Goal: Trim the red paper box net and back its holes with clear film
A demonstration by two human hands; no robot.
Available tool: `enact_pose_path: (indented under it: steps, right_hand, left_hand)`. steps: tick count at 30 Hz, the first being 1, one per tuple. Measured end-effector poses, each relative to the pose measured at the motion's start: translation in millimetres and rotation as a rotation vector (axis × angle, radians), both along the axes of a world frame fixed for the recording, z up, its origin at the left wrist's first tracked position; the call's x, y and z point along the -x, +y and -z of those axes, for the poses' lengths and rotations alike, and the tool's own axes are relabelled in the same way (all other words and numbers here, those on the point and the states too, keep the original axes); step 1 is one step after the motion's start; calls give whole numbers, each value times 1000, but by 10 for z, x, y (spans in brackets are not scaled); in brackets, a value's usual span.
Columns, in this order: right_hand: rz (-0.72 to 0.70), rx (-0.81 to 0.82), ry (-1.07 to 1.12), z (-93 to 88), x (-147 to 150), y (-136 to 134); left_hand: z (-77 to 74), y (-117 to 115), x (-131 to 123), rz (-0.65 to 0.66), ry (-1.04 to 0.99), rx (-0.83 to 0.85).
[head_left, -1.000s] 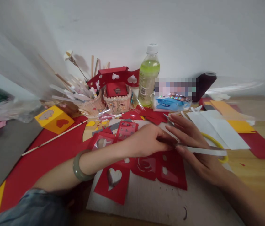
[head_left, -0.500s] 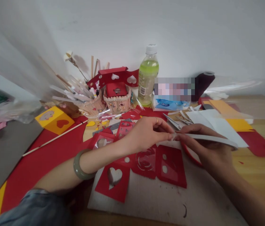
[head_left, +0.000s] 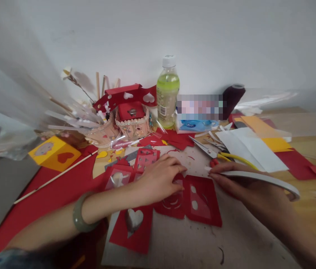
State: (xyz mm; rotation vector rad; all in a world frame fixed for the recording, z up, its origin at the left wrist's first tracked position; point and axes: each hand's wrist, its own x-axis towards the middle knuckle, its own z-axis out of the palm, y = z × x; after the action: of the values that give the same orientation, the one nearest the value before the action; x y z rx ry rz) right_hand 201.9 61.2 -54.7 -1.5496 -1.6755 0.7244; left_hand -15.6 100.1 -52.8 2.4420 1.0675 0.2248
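Observation:
My left hand point(head_left: 160, 177) rests over a red cut-out paper piece point(head_left: 202, 201) with clear film behind its openings; its fingers are apart, with nothing seen between them. A heart-shaped opening shows in the red panel point(head_left: 143, 239) below my left wrist. My right hand point(head_left: 247, 186) pinches the end of a narrow white strip point(head_left: 261, 177), which curves back over the hand. Just beyond the right fingers lie yellow-handled scissors point(head_left: 206, 150), their blades pointing left. Both hands are above a pale board point(head_left: 186, 243).
A green drink bottle point(head_left: 168, 93), a tissue pack point(head_left: 197, 125) and a dark spool point(head_left: 233, 99) stand by the wall. Decorated baskets point(head_left: 134, 125) and a yellow box point(head_left: 55, 153) are at left. White paper point(head_left: 254, 147) lies at right.
My left hand has left the strip's end and moved down and left onto the red paper, its fingers opening. My right hand keeps the strip and has shifted slightly. The view has moved right.

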Motion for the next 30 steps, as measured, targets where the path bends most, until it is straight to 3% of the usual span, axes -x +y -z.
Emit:
enact_pose_path:
  steps: [5,9,13,20,30]
  right_hand:
    - [-83,-53,-16,67,8,-45]
    - [-84,-97,-100,66,3,-104]
    - [-129,-40,-85,32,95,-114]
    - [-166,65,-122,82,222,-18]
    - [-16,201,-152,176,350,-120]
  left_hand:
    - [146,-82,-51,101,-19,-199]
    - [264,-166,-45,120,-15,-471]
    - [328,-226,-69,174,-10,-686]
    - [407,-263,-68,152,-9,-645]
    - [385,-268,-1,177,-50,-639]
